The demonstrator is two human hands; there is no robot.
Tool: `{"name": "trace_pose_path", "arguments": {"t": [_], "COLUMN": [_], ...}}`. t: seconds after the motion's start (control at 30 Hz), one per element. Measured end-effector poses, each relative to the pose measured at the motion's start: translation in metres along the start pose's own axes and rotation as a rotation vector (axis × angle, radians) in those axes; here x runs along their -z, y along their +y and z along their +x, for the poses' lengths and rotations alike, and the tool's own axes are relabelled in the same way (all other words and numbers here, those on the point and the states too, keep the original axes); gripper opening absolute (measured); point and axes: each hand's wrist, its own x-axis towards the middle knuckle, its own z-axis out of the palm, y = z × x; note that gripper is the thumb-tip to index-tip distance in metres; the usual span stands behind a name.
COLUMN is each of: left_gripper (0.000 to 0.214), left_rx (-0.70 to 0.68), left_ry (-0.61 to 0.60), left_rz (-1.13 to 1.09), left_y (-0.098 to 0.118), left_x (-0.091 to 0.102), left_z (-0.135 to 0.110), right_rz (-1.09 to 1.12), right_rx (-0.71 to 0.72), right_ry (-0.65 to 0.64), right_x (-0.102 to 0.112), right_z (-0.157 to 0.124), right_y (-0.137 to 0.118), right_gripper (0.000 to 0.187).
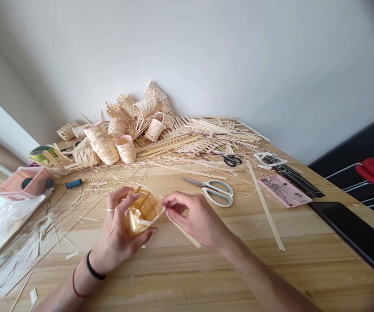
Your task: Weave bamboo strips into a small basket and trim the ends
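Our left hand cradles a small woven bamboo basket, fingers wrapped round it, above the worktop. Our right fingers pinch a bamboo strip at its rim; weaving seems in hand, and the strip looks to need tucking in. Beyond lie scissors.

Basket: matt pale bamboo strips. Tabletop: smooth light wood. Scissors: steel blades, glossy plastic handles.

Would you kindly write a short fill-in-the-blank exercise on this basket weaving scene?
The left hand holds a round basket of pale woven wood strips; its wrist wears a black band and a ____ string.
Steel scissors with pale green handles lie to the ____ of the basket.
Against the white wall stands a heap of woven ____.
Answers: red; right; baskets.
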Motion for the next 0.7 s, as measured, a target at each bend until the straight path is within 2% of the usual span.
{"name": "trace_pose_path", "arguments": {"t": [0.13,0.37,0.57,0.7], "left_gripper": [0.085,0.074,0.074,0.074], "left_rx": [0.012,0.081,0.129,0.129], "left_ry": [0.03,0.031,0.037,0.019], "left_rz": [0.067,0.123,0.131,0.1], "left_y": [-0.003,-0.003,-0.002,-0.001], "left_x": [-0.002,-0.001,-0.001,-0.004], "left_z": [-0.002,0.0,0.0,-0.003], "right_rz": [-0.033,-0.045,-0.047,-0.001], "right_rx": [0.004,0.047,0.091,0.119], "right_ry": [-0.058,-0.117,-0.159,-0.131], "right_x": [0.004,0.017,0.01,0.006], "right_z": [-0.001,0.0,-0.002,-0.003], "right_y": [-0.007,-0.013,-0.006,-0.005], "right_gripper": [0.02,0.026,0.017,0.004]}}
